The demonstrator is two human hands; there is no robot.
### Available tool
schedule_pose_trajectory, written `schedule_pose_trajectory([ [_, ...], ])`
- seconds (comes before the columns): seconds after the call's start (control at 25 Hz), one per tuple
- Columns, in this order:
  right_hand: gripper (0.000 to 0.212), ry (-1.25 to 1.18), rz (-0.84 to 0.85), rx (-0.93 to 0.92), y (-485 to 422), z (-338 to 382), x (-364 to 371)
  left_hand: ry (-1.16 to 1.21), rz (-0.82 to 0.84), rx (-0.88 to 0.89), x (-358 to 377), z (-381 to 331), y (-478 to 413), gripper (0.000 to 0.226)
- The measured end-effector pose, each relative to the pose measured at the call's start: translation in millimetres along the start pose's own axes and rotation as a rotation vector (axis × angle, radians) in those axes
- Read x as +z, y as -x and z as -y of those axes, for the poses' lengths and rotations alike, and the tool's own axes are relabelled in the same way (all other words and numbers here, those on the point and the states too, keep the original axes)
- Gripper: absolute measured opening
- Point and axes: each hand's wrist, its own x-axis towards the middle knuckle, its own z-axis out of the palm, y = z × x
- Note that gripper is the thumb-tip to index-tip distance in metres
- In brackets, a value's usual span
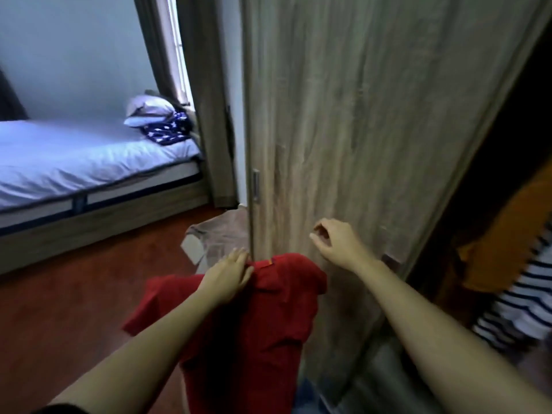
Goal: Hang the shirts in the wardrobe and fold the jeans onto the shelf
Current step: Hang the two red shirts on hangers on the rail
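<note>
A red shirt (268,318) hangs in front of me, low in the middle of the view. My left hand (230,273) grips it near the collar, where a small label shows. My right hand (334,240) is up against the wooden wardrobe door (358,130), fingers loosely curled and holding nothing. Inside the open wardrobe at the right hang an orange garment (507,249) and a navy-and-white striped shirt (522,309). No hanger is visible in the red shirt. A patch of blue fabric (307,392) shows below the red shirt.
The wardrobe door has a metal handle (256,186) on its left edge. A brown cloth (218,237) lies on the red-brown floor by the door. A bed (89,162) with pillows (149,110) stands at the left, under a curtained window.
</note>
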Motion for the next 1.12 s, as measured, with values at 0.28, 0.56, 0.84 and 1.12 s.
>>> schedule_pose_trajectory([
  [0.28,0.046,-0.037,0.103,0.278,-21,21,107,-0.254,0.056,0.103,30,79,27,0.078],
  [0.56,0.058,0.201,0.284,0.403,-35,51,149,-0.254,-0.07,0.209,38,85,28,0.062],
  [0.84,0.022,-0.382,-0.467,0.434,-29,81,126,0.367,-0.148,0.008,28,80,30,0.07],
  [1.12,0.013,-0.663,-0.345,-0.126,-29,138,50,0.778,-0.432,-0.228,-21,70,27,0.074],
])
